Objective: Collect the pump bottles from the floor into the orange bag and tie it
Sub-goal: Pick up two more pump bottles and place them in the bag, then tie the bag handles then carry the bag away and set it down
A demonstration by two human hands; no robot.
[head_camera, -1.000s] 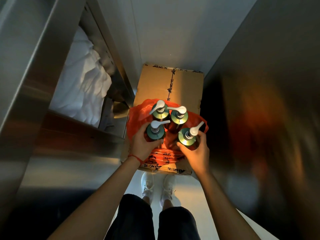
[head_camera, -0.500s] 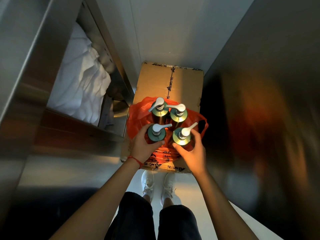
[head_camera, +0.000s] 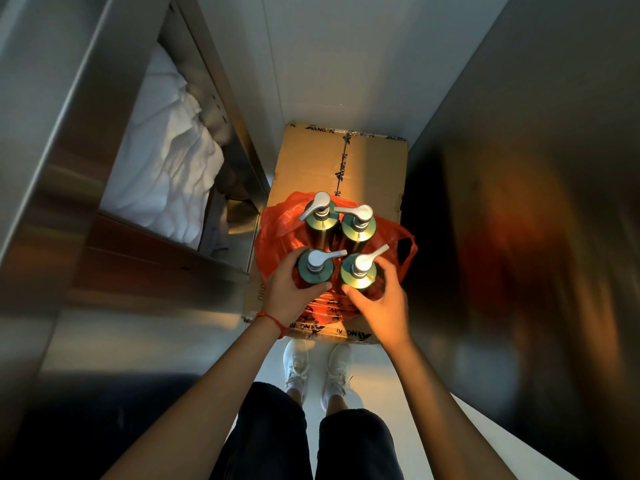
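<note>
1. Nearest to me stood the person in dark trousers and white lace-up trainers (head_camera: 317,367), feet just short of the flat brown cardboard box (head_camera: 341,168) that filled the narrow gap between the steel panels.
2. The left hand (head_camera: 289,292), a red string bracelet (head_camera: 272,319) at its wrist, curled round the near-left dark green pump bottle (head_camera: 315,268), thumb and fingers wrapped about its shoulder.
3. The right hand (head_camera: 382,304) cupped the near-right green pump bottle (head_camera: 358,271), its fingers bent round the far side and the thumb on the near side.
4. Both bottles stood upright inside the thin orange plastic bag (head_camera: 280,230), which lay slumped open on the box top, one handle loop (head_camera: 407,249) hanging off to the right.
5. Behind them, two more green pump bottles (head_camera: 337,220) stood touching in the same bag, silver nozzles pointing left.
6. All four seemed gathered, so I judged the step in hand was to press the near pair tight against the far pair.
7. Done well, that meant keeping every bottle upright and the nozzles turned inward, so none snagged the film when the handles were drawn up and knotted.
8. Farthest left, crumpled white linen (head_camera: 166,161) filled an open steel compartment.
</note>
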